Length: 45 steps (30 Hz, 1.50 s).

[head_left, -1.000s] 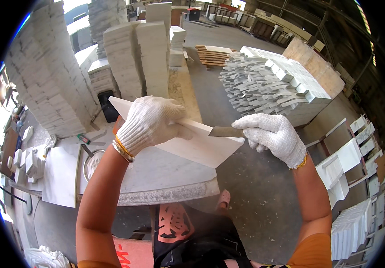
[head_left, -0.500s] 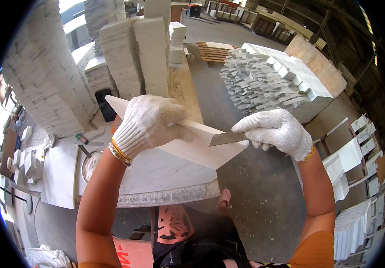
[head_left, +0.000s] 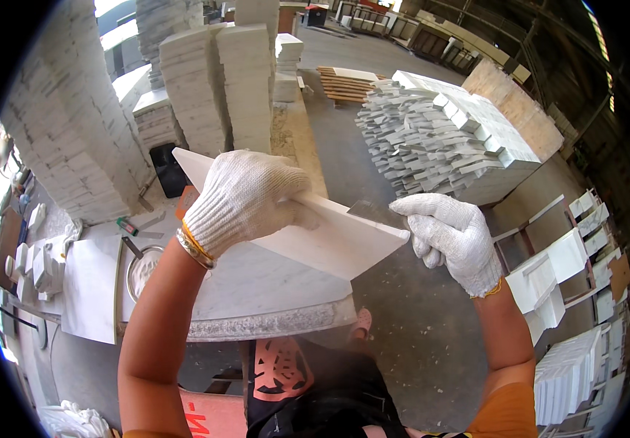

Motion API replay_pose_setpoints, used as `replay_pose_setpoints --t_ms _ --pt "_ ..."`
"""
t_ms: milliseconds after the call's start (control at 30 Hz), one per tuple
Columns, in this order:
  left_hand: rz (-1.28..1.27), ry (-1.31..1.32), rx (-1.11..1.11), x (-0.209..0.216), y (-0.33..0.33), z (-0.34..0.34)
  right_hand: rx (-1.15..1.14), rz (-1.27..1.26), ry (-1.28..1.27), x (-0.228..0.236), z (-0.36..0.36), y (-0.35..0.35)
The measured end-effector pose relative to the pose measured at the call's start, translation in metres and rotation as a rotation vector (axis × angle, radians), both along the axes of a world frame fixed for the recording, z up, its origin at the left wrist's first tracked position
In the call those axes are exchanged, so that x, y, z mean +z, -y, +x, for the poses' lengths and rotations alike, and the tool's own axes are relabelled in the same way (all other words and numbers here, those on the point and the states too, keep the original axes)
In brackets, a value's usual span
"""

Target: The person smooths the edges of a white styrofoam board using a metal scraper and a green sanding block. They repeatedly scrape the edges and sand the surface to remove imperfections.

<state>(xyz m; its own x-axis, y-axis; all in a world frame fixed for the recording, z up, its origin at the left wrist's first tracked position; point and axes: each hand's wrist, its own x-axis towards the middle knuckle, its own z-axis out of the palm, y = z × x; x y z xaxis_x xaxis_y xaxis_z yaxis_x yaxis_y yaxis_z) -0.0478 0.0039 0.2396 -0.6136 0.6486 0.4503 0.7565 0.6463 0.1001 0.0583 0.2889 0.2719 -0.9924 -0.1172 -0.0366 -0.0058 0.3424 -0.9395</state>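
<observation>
My left hand (head_left: 249,191), in a white knitted glove, is closed over the upper edge of a white marble tile (head_left: 348,252) and keeps it tilted above the workbench. My right hand (head_left: 455,237), gloved too, pinches a thin metal scraper blade (head_left: 375,212). That blade lies against or just behind the tile's upper edge near its right corner; exact contact is hard to tell. Beneath the tile, a pale marble slab (head_left: 271,288) forms the bench top. A metal bowl (head_left: 134,288) of white paste, with a flat tool (head_left: 132,247) leaning in it, stands beside my left forearm.
Tall marble stacks (head_left: 249,95) rise behind the bench, with a black phone-like object (head_left: 167,169) before them. A pile of marble strips (head_left: 424,139) stands on the floor at far right. White pieces rest on a rack (head_left: 548,270) at right. A small green item (head_left: 126,226) lies on the bench.
My right hand has shifted slightly down and turned, and the blade has swung up, from across the tile's face to its upper edge. My left hand and the tile have barely moved.
</observation>
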Motion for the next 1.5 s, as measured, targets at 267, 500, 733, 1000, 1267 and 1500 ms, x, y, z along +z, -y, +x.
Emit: replay_pose_setpoints --t_ms 267,500,733,1000,1267,1500 --pt "-0.021 0.034 -0.023 0.002 0.003 -0.001 0.004 0.05 -0.052 0.001 0.003 0.012" --pt "-0.043 0.015 0.009 0.002 0.003 0.005 -0.027 0.135 -0.043 0.008 0.017 0.005" --pt "-0.029 -0.001 -0.006 0.0 0.001 0.002 -0.068 0.031 -0.033 0.002 0.016 0.012" --pt "-0.038 0.025 0.002 0.002 0.001 0.002 -0.045 -0.012 -0.081 -0.003 0.014 0.016" --pt "-0.03 0.01 -0.003 0.0 0.005 0.005 -0.097 0.066 -0.031 0.005 0.028 0.015" --pt "-0.02 0.01 0.004 0.0 0.002 0.004 -0.121 0.024 -0.071 -0.001 0.026 0.024"
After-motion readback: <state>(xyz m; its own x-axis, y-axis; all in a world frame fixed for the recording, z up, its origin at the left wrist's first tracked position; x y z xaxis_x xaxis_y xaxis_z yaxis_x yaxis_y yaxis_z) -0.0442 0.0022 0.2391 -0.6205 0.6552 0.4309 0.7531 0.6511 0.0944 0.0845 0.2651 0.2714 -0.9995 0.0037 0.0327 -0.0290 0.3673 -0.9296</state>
